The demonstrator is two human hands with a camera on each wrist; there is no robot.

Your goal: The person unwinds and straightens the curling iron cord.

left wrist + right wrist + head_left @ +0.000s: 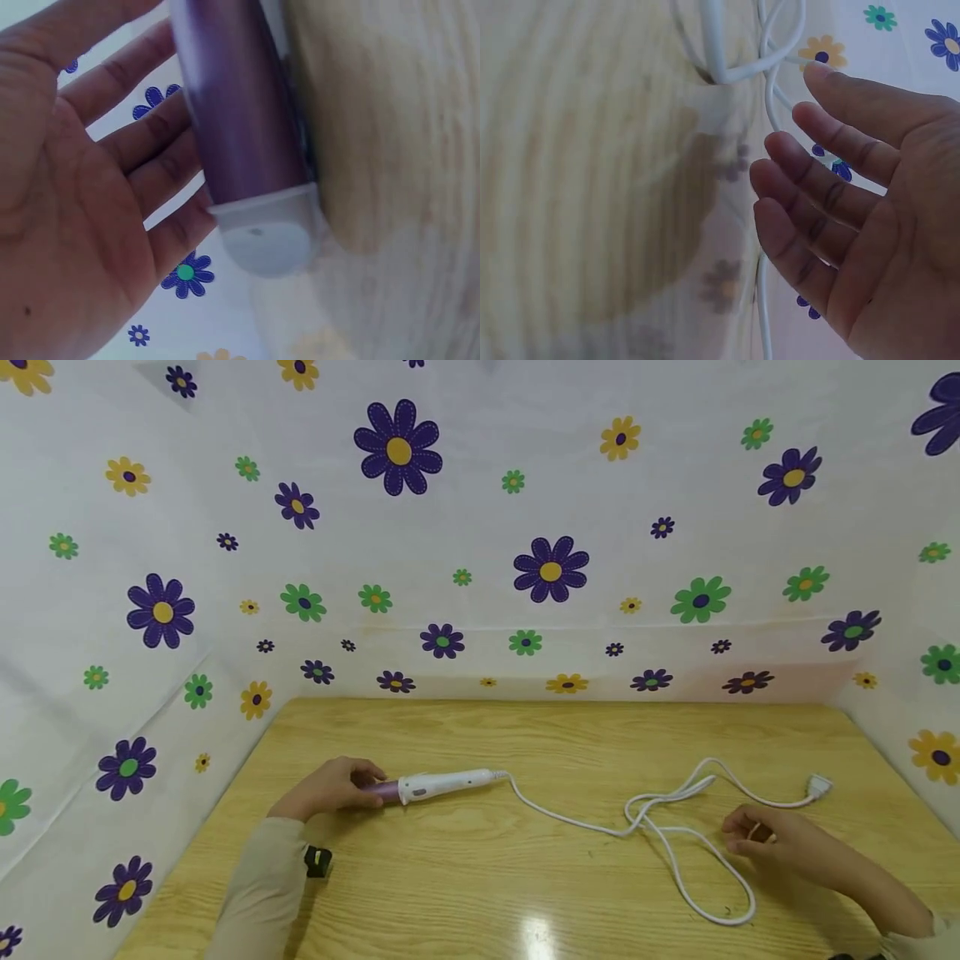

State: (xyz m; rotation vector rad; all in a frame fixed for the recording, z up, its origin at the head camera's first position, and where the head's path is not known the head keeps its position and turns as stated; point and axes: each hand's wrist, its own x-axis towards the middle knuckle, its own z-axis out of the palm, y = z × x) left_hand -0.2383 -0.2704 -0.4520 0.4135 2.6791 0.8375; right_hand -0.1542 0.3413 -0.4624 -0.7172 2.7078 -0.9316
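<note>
A curling iron (446, 785) with a white handle and a purple barrel (240, 97) lies on the wooden table, its handle pointing right. My left hand (337, 789) is at the barrel end, fingers loosely bent beside it. In the left wrist view the fingers of that hand (82, 172) pass next to the barrel, with a gap between palm and barrel. A white cord (573, 821) runs right from the handle into loose loops. My right hand (787, 843) hovers just right of these loops, relaxed and holding nothing. The right wrist view shows its fingers (802, 172) spread near the cord.
The white plug (820, 786) lies on the table (480, 877) beyond my right hand. Flower-printed white sheets (465, 527) stand around the back and sides. A small black object (318, 862) sits by my left sleeve.
</note>
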